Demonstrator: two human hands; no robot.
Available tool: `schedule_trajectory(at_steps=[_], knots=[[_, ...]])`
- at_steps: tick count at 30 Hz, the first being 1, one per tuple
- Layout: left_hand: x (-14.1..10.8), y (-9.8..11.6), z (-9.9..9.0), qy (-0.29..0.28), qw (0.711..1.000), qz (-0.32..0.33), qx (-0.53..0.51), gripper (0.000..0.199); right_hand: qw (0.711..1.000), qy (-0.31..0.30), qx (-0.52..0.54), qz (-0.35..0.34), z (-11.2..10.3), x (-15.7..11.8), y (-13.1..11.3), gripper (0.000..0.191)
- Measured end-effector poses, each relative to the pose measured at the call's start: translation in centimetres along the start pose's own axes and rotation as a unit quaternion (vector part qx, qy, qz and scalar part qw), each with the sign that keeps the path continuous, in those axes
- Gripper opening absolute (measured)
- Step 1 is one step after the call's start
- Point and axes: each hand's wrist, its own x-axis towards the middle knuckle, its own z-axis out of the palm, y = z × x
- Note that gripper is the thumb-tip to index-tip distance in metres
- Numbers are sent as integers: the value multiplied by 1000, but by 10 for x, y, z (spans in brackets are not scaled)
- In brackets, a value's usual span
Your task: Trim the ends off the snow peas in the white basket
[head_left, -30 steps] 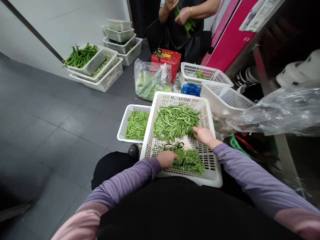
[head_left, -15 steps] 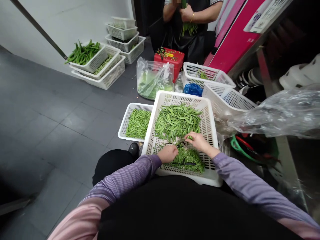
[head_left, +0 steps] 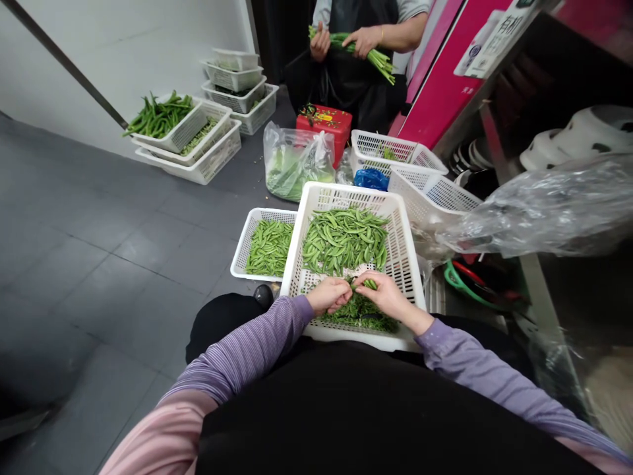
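Both hands meet over the near half of a large white plastic basket [head_left: 409, 254]. My right hand [head_left: 388, 298] is closed, with green pea pods [head_left: 370, 284] showing at its thumb and fingers. Fingertips touching or nearly touching it, my left hand [head_left: 330, 295] is closed too; what it pinches is hidden, though something dark shows between the hands. Beyond them lies a heap of flat pea pods [head_left: 345, 239]. Under and in front of the hands are fine green trimmings [head_left: 363, 313], with dark strips among them.
A smaller white basket of pods [head_left: 270, 247] stands left of the large one. Ahead are a bagged green vegetable [head_left: 297, 168], a red box [head_left: 326, 125] and white baskets [head_left: 420, 188]. Stacked baskets [head_left: 212, 161] line the wall. A co-worker [head_left: 368, 43] holds green stalks. Plastic sheeting [head_left: 544, 211] hangs right.
My hands have come together; the right moved left toward the left one. Black loops seen between them earlier are now mostly hidden. The co-worker's stalks went from upright to slanting. The view shifted slightly.
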Motion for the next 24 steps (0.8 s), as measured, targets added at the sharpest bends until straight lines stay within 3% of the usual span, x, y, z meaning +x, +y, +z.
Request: schedule_trajectory(at_steps=[2, 5, 7, 10, 12, 14, 16, 19, 21, 23, 24], knots=[[3, -10, 2, 17, 988, -21, 150, 22, 989, 69, 110, 70, 4, -1, -4, 11], [5, -25, 4, 24, 911, -81, 404, 16, 936, 173, 273, 142, -1, 2, -7, 18], [4, -29, 4, 31, 886, -76, 457, 21, 911, 211, 322, 151, -8, 4, -5, 22], [2, -20, 2, 74, 936, 40, 342, 47, 912, 207, 315, 161, -11, 4, 0, 25], [0, -10, 0, 62, 965, 85, 241, 44, 916, 197, 305, 173, -5, 1, 4, 26], [0, -2, 0, 27, 974, 81, 210, 34, 924, 188, 277, 184, 4, -3, 6, 26], [0, 0, -1, 27, 960, 76, 269, 32, 951, 182, 179, 175, 10, -8, 7, 24], [0, -3, 0, 62, 903, 61, 420, 29, 985, 117, -98, 78, 11, -13, 8, 23], [-2, -6, 1, 60, 871, 53, 485, 30, 971, -3, -239, -9, 11, -13, 9, 21], [-3, -5, 0, 57, 862, 72, 498, 31, 955, -107, -271, -55, 12, -11, 11, 15], [-4, -4, -1, 69, 866, 91, 487, 31, 960, -122, -248, -53, 13, -10, 12, 12]])
